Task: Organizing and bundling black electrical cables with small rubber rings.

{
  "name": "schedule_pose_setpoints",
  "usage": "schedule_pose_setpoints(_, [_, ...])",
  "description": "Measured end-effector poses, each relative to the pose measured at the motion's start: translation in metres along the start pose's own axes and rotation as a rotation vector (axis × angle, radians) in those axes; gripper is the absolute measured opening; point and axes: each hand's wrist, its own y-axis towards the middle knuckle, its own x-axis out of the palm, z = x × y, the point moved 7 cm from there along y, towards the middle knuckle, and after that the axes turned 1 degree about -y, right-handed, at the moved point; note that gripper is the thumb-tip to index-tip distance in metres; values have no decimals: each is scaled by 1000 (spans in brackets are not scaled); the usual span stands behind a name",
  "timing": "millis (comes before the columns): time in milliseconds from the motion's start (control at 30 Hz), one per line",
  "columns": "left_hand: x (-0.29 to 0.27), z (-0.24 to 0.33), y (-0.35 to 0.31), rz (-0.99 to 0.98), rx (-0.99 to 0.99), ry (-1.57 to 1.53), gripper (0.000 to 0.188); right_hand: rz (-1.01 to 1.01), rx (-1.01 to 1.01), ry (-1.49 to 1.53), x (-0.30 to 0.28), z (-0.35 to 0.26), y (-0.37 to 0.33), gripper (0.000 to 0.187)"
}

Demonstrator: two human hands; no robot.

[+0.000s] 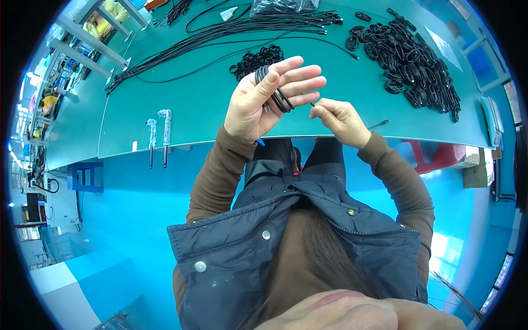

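Note:
Above the near edge of the green table, my left hand (247, 110) is raised with its palm up and fingers stretched out. Several loops of a thin black cable (281, 102) lie across its palm and fingers, with the thumb over them. To its right, my right hand (344, 120) pinches the same cable between thumb and fingertips. A cable end with a small plug (379, 124) sticks out past the right hand. Just beyond the left hand lies a heap of small black ties or rings (257, 59); their exact kind is unclear.
Long straight black cables (220, 36) stretch across the table's far left. A large pile of coiled black cables (415, 63) covers the right side. Two plastic-wrapped tools (165, 124) hang over the front edge. A red stool (434, 157) stands under the table's right.

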Motion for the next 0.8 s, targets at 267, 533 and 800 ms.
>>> schedule_pose_setpoints(267, [-48,10,-5,148,146,430,44,-149,-251,-585,8,-42,-39,6])
schedule_pose_setpoints(533, [1,-36,-28,-184,-383,284,46,96,-396,-201,-43,-72,50,1])
schedule_pose_setpoints(800, [-5,-11,-14,-192,-226,-281,45,-29,13,-42,34,5,-15,15])
